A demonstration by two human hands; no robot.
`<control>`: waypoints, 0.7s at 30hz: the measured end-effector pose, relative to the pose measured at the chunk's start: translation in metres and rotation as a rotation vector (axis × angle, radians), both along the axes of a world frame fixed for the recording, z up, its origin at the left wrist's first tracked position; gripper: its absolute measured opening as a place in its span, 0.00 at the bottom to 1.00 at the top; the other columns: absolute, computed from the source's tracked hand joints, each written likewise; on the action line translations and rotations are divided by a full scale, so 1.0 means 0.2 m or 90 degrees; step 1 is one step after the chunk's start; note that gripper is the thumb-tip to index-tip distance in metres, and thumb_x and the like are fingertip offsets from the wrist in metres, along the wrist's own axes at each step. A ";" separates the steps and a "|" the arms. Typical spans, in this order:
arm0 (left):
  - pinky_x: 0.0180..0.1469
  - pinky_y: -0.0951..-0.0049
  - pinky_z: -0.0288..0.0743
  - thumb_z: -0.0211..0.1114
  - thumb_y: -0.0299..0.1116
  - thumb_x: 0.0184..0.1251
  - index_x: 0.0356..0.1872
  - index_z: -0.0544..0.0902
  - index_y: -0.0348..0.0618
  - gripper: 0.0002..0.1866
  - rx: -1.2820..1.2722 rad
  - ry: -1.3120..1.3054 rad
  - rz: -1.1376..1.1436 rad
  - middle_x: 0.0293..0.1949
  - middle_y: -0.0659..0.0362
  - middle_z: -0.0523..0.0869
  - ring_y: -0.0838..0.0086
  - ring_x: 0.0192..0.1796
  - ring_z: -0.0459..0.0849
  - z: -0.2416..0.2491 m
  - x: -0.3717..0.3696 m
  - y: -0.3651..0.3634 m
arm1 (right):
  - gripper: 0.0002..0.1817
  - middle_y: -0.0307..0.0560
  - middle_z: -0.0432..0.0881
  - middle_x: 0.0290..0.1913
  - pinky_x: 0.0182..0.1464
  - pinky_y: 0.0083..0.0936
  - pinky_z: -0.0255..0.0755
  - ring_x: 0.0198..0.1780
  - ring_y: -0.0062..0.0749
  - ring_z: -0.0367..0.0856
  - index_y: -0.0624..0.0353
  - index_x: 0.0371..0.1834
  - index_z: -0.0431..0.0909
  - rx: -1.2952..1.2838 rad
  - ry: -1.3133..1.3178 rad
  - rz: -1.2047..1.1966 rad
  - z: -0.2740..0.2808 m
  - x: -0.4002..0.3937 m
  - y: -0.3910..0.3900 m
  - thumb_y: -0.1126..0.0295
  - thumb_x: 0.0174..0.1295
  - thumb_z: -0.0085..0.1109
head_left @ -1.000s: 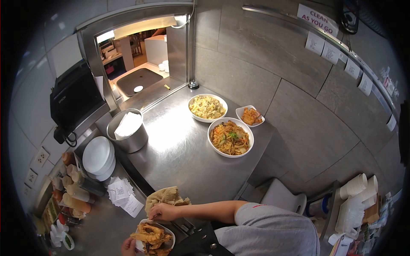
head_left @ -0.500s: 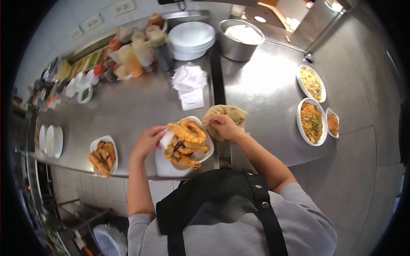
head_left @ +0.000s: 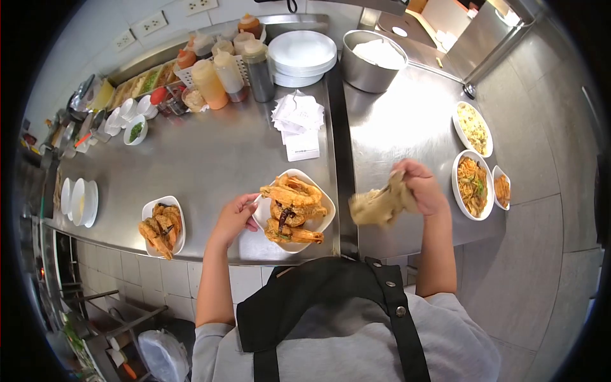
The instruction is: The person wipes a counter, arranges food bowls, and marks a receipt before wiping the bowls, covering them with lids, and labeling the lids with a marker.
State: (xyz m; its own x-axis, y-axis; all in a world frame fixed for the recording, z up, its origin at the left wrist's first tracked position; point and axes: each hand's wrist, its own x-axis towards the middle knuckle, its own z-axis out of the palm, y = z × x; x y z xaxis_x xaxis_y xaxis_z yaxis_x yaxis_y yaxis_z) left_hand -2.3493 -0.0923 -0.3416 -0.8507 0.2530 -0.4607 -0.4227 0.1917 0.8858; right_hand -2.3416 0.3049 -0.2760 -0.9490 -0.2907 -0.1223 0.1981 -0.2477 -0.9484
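A white square bowl [head_left: 328, 216] heaped with fried pieces [head_left: 293, 207] and a dark chili stands on the steel counter before me. My left hand [head_left: 237, 219] grips its left rim between thumb and fingers. To the right, my right hand [head_left: 422, 186] is closed on a tan cloth [head_left: 382, 205], which hangs bunched above the right-hand counter and is slightly blurred. A smaller white bowl [head_left: 182, 237] with similar fried pieces [head_left: 160, 228] sits near the counter's front edge at the left.
Noodles [head_left: 472, 184], rice [head_left: 473, 129] and a small fried dish [head_left: 502, 190] line the right edge. Behind are paper slips [head_left: 302, 145], stacked plates [head_left: 302, 51], a metal pot [head_left: 372, 73], sauce bottles [head_left: 209, 86] and a herb bowl [head_left: 135, 132]. Empty dishes [head_left: 90, 204] stand far left.
The cloth has been lifted from beside the bowl and carried right in my right hand. White material near my left hand no longer shows, and that hand now holds the bowl's rim.
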 end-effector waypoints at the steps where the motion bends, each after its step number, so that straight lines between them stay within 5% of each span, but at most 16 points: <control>1: 0.29 0.79 0.78 0.53 0.32 0.68 0.56 0.72 0.40 0.17 0.027 -0.023 0.004 0.29 0.62 0.81 0.81 0.25 0.80 -0.01 0.02 -0.01 | 0.09 0.37 0.76 0.34 0.42 0.16 0.70 0.38 0.19 0.74 0.62 0.38 0.74 0.033 -0.003 -0.090 0.01 0.02 0.02 0.79 0.53 0.51; 3: 0.30 0.77 0.80 0.52 0.33 0.68 0.58 0.70 0.40 0.18 0.044 -0.065 0.009 0.32 0.59 0.81 0.77 0.26 0.81 0.01 0.05 -0.01 | 0.09 0.40 0.77 0.36 0.45 0.21 0.71 0.39 0.27 0.76 0.61 0.39 0.75 0.171 0.006 -0.251 -0.08 0.03 0.03 0.76 0.54 0.54; 6: 0.31 0.74 0.81 0.51 0.32 0.68 0.59 0.68 0.41 0.20 0.065 -0.117 0.021 0.34 0.57 0.81 0.73 0.27 0.83 0.02 0.05 -0.02 | 0.10 0.44 0.78 0.39 0.48 0.27 0.70 0.42 0.37 0.76 0.58 0.40 0.76 0.747 0.386 -0.217 -0.37 0.05 -0.10 0.75 0.53 0.56; 8: 0.31 0.73 0.82 0.51 0.32 0.67 0.60 0.67 0.41 0.20 0.079 -0.136 0.024 0.34 0.56 0.81 0.71 0.27 0.84 0.01 0.04 -0.02 | 0.12 0.47 0.77 0.41 0.50 0.31 0.69 0.46 0.43 0.74 0.56 0.41 0.77 0.867 0.357 -0.166 -0.35 0.09 -0.21 0.75 0.52 0.58; 11: 0.30 0.73 0.82 0.50 0.31 0.66 0.59 0.67 0.42 0.20 0.093 -0.137 0.011 0.35 0.55 0.82 0.71 0.26 0.84 -0.01 0.02 -0.02 | 0.13 0.45 0.77 0.40 0.49 0.32 0.68 0.47 0.43 0.74 0.57 0.41 0.77 0.537 0.273 -0.158 -0.28 0.01 -0.31 0.74 0.50 0.61; 14: 0.29 0.73 0.82 0.49 0.31 0.66 0.59 0.68 0.42 0.20 0.095 -0.129 -0.003 0.35 0.55 0.82 0.71 0.26 0.84 -0.02 0.01 -0.02 | 0.14 0.46 0.79 0.39 0.49 0.32 0.69 0.45 0.43 0.75 0.58 0.40 0.78 0.523 0.362 -0.035 -0.24 -0.02 -0.43 0.74 0.48 0.61; 21: 0.31 0.71 0.83 0.49 0.27 0.63 0.59 0.67 0.42 0.21 0.117 -0.145 0.002 0.37 0.52 0.81 0.67 0.26 0.84 0.00 0.02 -0.01 | 0.12 0.47 0.81 0.33 0.50 0.33 0.70 0.43 0.43 0.76 0.61 0.33 0.81 0.615 0.221 0.095 -0.10 0.08 -0.34 0.80 0.43 0.56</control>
State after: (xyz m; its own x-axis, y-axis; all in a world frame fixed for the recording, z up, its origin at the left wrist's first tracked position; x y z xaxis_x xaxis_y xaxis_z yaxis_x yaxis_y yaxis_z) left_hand -2.3456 -0.0948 -0.3421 -0.7314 0.3476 -0.5868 -0.6151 0.0354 0.7876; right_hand -2.3250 0.2366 -0.2953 -0.9390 -0.3314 -0.0917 -0.1582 0.6532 -0.7404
